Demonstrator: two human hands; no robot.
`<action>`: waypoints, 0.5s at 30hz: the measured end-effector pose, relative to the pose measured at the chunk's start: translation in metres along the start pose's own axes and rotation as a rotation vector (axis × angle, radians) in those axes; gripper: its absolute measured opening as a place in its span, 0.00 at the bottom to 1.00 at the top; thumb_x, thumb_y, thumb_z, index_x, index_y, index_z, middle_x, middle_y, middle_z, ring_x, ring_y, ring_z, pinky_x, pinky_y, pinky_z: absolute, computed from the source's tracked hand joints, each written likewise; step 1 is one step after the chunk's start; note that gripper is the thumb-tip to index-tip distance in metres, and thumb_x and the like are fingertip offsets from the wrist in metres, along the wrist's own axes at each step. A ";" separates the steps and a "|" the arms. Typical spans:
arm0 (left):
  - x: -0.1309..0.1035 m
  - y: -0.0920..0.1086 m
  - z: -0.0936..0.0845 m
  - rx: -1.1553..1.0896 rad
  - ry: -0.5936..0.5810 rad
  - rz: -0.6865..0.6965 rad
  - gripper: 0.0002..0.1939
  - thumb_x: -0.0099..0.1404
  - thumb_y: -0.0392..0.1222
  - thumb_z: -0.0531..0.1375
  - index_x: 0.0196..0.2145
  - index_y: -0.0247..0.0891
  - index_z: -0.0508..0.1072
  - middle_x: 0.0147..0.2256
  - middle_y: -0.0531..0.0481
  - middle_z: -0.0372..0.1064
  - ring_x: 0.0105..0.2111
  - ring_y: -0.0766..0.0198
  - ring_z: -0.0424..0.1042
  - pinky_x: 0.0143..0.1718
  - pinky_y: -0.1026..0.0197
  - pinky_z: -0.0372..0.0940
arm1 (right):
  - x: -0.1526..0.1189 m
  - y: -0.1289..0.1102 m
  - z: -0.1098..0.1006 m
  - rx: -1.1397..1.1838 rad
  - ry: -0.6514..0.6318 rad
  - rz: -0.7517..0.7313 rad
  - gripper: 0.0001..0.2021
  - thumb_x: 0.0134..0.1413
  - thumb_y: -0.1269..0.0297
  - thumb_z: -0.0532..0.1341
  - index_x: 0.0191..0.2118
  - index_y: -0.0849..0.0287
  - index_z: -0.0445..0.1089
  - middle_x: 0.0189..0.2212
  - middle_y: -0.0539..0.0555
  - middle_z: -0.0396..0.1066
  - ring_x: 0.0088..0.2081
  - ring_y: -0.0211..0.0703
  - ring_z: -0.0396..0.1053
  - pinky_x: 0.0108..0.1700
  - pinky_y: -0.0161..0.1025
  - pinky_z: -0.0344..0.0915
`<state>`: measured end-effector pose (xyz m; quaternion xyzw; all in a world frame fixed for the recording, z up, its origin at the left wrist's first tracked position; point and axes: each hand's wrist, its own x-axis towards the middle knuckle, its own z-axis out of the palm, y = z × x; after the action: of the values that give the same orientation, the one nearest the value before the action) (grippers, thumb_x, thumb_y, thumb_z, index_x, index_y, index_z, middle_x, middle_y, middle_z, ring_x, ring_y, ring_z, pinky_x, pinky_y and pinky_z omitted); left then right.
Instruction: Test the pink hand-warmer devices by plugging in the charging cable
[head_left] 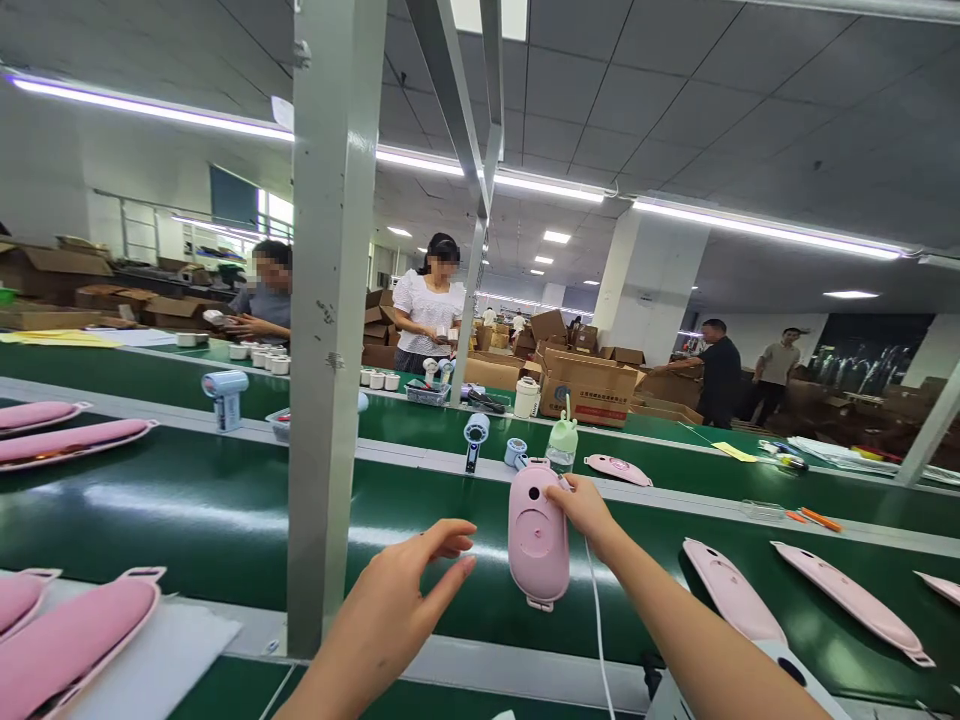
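Observation:
In front of me a pink oval plastic casing hangs upright over the green belt, with a small dark round hole near its top, a circular recess in its middle and loops at both ends. My right hand grips its upper right edge between thumb and fingers. From beneath that hand a white cable runs downward; whether it is plugged into the casing is hidden by the fingers. To the left of the casing, my left hand holds nothing, its thumb and curved fingers apart and not touching the casing.
More pink casings lie on the green conveyor belt, some at right, others at left. A metal post rises left of me. Handheld fans and a green-topped bottle stand beyond the belt. Co-workers work opposite.

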<state>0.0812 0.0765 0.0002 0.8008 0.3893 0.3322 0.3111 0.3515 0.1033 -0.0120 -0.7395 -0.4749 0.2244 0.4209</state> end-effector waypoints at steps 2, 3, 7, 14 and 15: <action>0.001 -0.001 -0.001 0.016 -0.012 0.004 0.19 0.65 0.56 0.50 0.47 0.48 0.71 0.45 0.50 0.75 0.48 0.52 0.71 0.45 0.53 0.68 | -0.001 -0.001 0.000 0.007 -0.014 0.018 0.10 0.62 0.61 0.59 0.42 0.63 0.69 0.37 0.53 0.71 0.35 0.40 0.70 0.37 0.40 0.70; 0.001 -0.001 -0.001 0.027 -0.018 0.008 0.19 0.66 0.56 0.50 0.47 0.48 0.71 0.45 0.50 0.75 0.48 0.52 0.72 0.45 0.54 0.68 | -0.002 -0.002 -0.001 0.012 -0.026 0.034 0.10 0.62 0.61 0.59 0.42 0.63 0.69 0.37 0.53 0.71 0.34 0.39 0.70 0.36 0.39 0.70; 0.001 -0.004 0.000 0.060 -0.036 0.014 0.19 0.66 0.55 0.50 0.48 0.48 0.71 0.45 0.51 0.75 0.48 0.54 0.72 0.44 0.56 0.68 | -0.004 0.000 -0.001 0.033 -0.108 0.144 0.10 0.62 0.61 0.58 0.42 0.64 0.69 0.35 0.52 0.70 0.30 0.36 0.69 0.30 0.35 0.69; 0.002 -0.007 0.002 0.083 -0.069 0.013 0.18 0.66 0.54 0.50 0.49 0.49 0.70 0.46 0.53 0.75 0.48 0.54 0.72 0.47 0.54 0.67 | -0.002 0.008 -0.002 0.065 -0.134 0.249 0.13 0.63 0.61 0.58 0.48 0.63 0.67 0.39 0.54 0.70 0.33 0.38 0.70 0.33 0.38 0.71; 0.002 -0.007 0.002 0.085 -0.074 0.012 0.18 0.66 0.54 0.50 0.49 0.49 0.70 0.46 0.53 0.75 0.49 0.55 0.71 0.47 0.53 0.67 | -0.002 0.008 -0.003 0.067 -0.128 0.248 0.13 0.63 0.61 0.58 0.49 0.62 0.66 0.40 0.54 0.70 0.34 0.39 0.71 0.34 0.39 0.71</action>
<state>0.0811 0.0816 -0.0060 0.8274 0.3862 0.2874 0.2891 0.3570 0.0993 -0.0173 -0.7621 -0.3981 0.3374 0.3833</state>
